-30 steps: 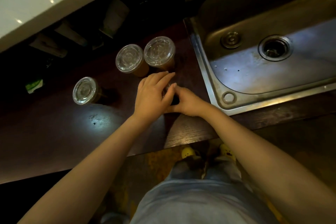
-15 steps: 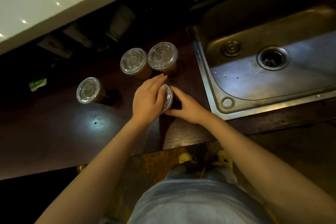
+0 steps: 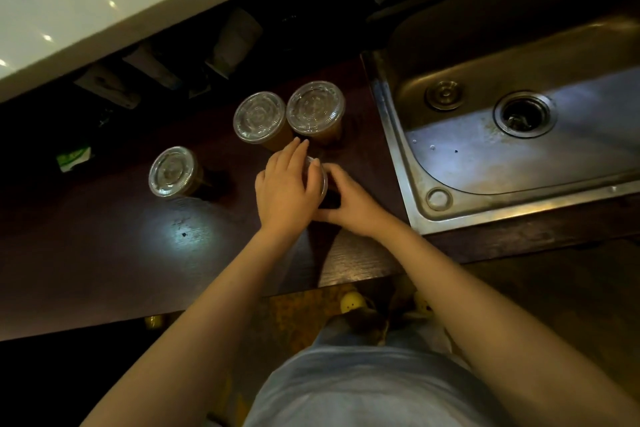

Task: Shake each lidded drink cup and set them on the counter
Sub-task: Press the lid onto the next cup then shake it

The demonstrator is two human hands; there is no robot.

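1. Held cup [image 3: 320,173]: sat between my hands on the dark bench [image 3: 104,253], just near of the far pair of cups and left of the sink [image 3: 519,156]. Its long axis looked tilted, the lid facing right and toward me, though most of it was hidden.
2. Left hand [image 3: 285,187]: curled over the lid and left side of the cup, fingers [image 3: 298,149] reaching far. It was the covering hand.
3. Right hand [image 3: 349,199]: pressed against the cup's right side lower down, fingers closed about the body.
4. Appearance: clear ribbed lid, only an edge showing; contents not visible.
5. Standing cups: two touching at the far side [image 3: 259,117] [image 3: 316,108], one apart at left [image 3: 172,171]; all lidded, upright, amber liquid.
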